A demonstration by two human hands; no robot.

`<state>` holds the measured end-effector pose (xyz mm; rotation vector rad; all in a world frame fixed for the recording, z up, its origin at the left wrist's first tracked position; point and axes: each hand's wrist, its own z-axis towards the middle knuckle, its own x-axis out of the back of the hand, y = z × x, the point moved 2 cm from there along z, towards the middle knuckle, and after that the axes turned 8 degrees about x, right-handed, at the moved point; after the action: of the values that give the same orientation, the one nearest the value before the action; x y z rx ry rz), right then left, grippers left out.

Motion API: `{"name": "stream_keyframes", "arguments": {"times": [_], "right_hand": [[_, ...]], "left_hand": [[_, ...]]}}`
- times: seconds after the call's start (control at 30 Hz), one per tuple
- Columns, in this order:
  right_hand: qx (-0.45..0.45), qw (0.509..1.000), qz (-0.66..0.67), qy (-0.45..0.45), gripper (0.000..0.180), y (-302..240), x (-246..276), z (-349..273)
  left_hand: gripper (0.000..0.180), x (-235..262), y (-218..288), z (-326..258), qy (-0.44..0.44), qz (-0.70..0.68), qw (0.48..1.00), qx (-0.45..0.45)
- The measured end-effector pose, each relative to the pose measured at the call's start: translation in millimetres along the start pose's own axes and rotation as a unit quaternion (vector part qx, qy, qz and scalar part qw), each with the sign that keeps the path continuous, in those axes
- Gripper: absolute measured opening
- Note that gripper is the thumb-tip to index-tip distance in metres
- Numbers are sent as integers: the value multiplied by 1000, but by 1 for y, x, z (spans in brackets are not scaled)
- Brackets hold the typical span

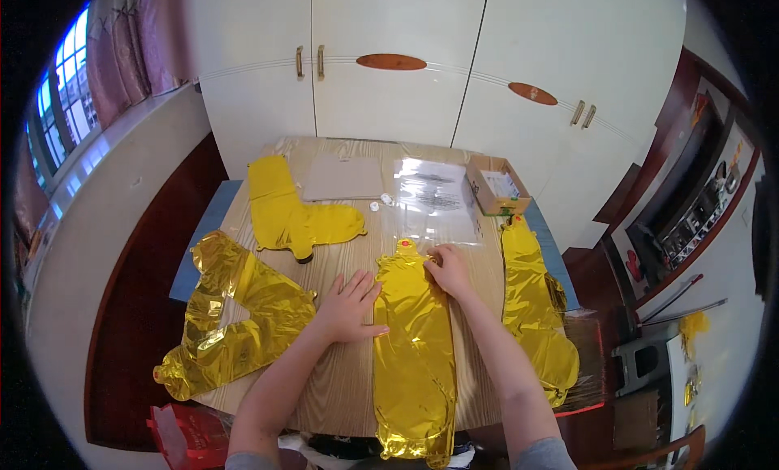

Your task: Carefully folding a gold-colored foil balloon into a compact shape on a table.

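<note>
A long flat gold foil balloon (414, 348) lies lengthwise on the wooden table (345, 381) in front of me. My left hand (350, 306) rests flat with fingers spread, its fingertips on the balloon's left edge. My right hand (449, 269) presses on the balloon's upper right part, close to its small neck (405, 246); its fingers are curled and whether they pinch the foil is unclear.
Three more gold foil balloons lie around: one crumpled at the left (235, 316), one at the back left (292, 214), one along the right edge (531, 308). A clear plastic bag (434, 196), a cardboard sheet (345, 176) and a small open box (497, 186) sit at the back. White cupboards stand behind.
</note>
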<state>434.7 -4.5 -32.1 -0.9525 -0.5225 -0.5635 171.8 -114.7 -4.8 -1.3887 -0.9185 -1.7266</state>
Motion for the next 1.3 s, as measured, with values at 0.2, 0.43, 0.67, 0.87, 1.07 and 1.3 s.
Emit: {"name": "stream_keyframes", "arguments": {"times": [0.2,0.43,0.67,0.87,1.07,1.3], "right_hand": [[-10,996,-62,-70,21,1,4,19],[-54,992,27,-113,18,6,9,21],[-49,988,36,-143,17,1,14,14],[-50,988,13,-146,17,-6,10,18],[-45,989,4,-142,18,-3,1,32],[12,990,-29,-136,21,-7,-6,42]], "left_hand": [[97,1,2,0,-10,8,1000,13],[98,1,2,2,-6,10,1000,17],[98,-2,1,2,-2,9,1000,15],[97,-3,0,5,2,-2,999,36],[97,-1,-2,10,-8,-6,998,58],[97,-2,-4,11,2,-10,998,67]]}}
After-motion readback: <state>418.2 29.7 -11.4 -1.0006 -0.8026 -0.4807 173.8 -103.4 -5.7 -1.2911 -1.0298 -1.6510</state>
